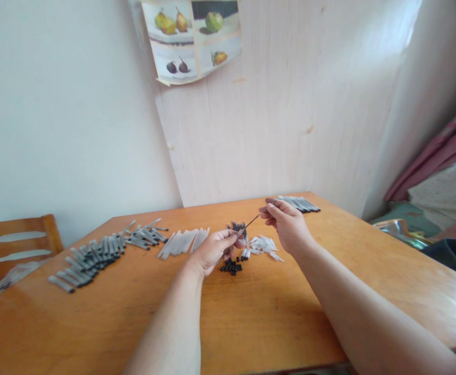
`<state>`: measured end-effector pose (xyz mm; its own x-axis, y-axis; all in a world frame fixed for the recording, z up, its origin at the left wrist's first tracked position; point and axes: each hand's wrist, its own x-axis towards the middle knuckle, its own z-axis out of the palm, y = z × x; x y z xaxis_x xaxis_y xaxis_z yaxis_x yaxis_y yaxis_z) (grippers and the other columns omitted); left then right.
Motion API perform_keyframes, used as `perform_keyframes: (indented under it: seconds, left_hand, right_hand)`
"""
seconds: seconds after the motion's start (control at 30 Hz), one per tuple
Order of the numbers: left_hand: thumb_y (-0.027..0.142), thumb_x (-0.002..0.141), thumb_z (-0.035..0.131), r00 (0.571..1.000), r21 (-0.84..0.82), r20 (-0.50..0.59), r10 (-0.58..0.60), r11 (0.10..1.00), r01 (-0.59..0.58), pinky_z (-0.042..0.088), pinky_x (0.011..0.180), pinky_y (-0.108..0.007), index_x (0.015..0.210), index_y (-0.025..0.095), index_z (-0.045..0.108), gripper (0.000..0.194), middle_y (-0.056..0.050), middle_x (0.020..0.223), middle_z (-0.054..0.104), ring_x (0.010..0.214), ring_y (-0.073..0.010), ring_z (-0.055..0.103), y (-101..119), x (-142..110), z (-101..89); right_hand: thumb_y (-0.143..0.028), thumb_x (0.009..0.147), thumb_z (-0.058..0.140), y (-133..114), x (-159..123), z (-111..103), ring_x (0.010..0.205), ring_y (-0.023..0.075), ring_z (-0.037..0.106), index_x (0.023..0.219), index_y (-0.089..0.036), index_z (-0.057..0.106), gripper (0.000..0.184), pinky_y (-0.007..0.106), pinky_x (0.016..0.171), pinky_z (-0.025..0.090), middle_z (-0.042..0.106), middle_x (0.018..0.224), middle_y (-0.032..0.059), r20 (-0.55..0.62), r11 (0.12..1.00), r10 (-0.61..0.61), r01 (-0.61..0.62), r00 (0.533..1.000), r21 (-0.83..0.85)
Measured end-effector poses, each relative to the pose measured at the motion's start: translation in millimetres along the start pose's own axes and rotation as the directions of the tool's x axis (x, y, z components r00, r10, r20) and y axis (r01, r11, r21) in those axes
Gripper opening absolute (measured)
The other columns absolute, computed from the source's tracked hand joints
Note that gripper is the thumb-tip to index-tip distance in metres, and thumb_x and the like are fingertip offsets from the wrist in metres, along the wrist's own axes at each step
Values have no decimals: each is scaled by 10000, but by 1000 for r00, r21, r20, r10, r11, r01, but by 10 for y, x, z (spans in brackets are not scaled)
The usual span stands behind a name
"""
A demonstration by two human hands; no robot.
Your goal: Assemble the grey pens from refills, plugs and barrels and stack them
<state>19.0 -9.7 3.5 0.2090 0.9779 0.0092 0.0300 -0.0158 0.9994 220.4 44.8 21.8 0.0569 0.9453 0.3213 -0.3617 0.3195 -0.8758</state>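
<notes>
My right hand (285, 221) is closed in a pinch around one end of a thin dark pen refill (252, 221), which slants down toward my left hand (216, 247). The left fingers are pinched together on a small clear plastic piece (240, 233), and the refill's lower end meets it. Whether the refill is inside the piece or only touching it, I cannot tell. Beneath and behind the hands lie a bunch of dark refills (237, 227), a heap of short clear plastic pieces (262, 245) and a cluster of small black plugs (231, 267).
Clear pen barrels (183, 242) lie in a row left of my hands. Farther left spread many pens with black ends (95, 258). Another row of pens (300, 203) rests at the wooden table's (228, 323) far right. A wooden chair (21, 239) stands at the left.
</notes>
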Motion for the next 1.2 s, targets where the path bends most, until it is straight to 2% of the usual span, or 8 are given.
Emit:
perform_keyframes:
  seconds: [0.2, 0.4, 0.63, 0.83, 0.93, 1.2]
  left_hand:
    - [438, 769, 654, 1000, 12, 23, -1, 1000, 1, 260, 487, -221, 919, 167, 682, 311, -56, 829, 657, 540, -73, 480, 16, -8, 16]
    - [438, 788, 638, 999, -2, 34, -4, 1000, 4, 251, 483, -215, 955, 164, 674, 323, -58, 837, 648, 544, -70, 477, 1, -5, 21]
    - [450, 785, 654, 997, -65, 82, -4, 998, 10, 267, 486, -203, 993, 147, 645, 368, -57, 840, 644, 542, -59, 479, -33, 29, 7]
    - [440, 794, 650, 993, -115, 120, 12, 993, 2, 277, 485, -204, 962, 146, 624, 339, -49, 841, 634, 543, -55, 482, -48, 35, 17]
    - [442, 792, 654, 993, -139, 115, 17, 990, -1, 277, 482, -205, 937, 145, 615, 333, -45, 833, 632, 541, -54, 484, -51, 35, 21]
    - [458, 764, 678, 994, -158, 101, 28, 987, -12, 272, 475, -208, 902, 142, 616, 350, -43, 814, 643, 524, -52, 481, -50, 34, 17]
  right_hand:
    - [-372, 727, 668, -51, -30, 22, 656, 116, 607, 846, -176, 527, 269, 220, 547, 433, 693, 821, 54, -4, 998, -41, 41, 999, -38]
    - [-395, 749, 644, 1, -82, 67, 673, 132, 622, 837, -170, 554, 258, 226, 544, 442, 697, 835, 69, 43, 998, -10, 12, 999, -55]
    - [-398, 728, 650, 110, -155, 133, 665, 133, 609, 810, -170, 589, 250, 240, 560, 429, 689, 793, 54, 166, 992, 42, -22, 985, -123]
    - [-363, 703, 669, 158, -233, 199, 558, 111, 550, 785, -178, 556, 232, 242, 534, 406, 629, 646, -1, 206, 982, 67, -28, 976, -187]
    - [-367, 712, 653, 157, -271, 222, 513, 99, 515, 768, -178, 564, 216, 246, 519, 393, 626, 636, -3, 239, 975, 99, -46, 966, -218]
    - [-345, 739, 594, 150, -292, 218, 575, 116, 532, 785, -170, 609, 182, 249, 555, 401, 634, 651, 11, 290, 952, 123, -30, 949, -303]
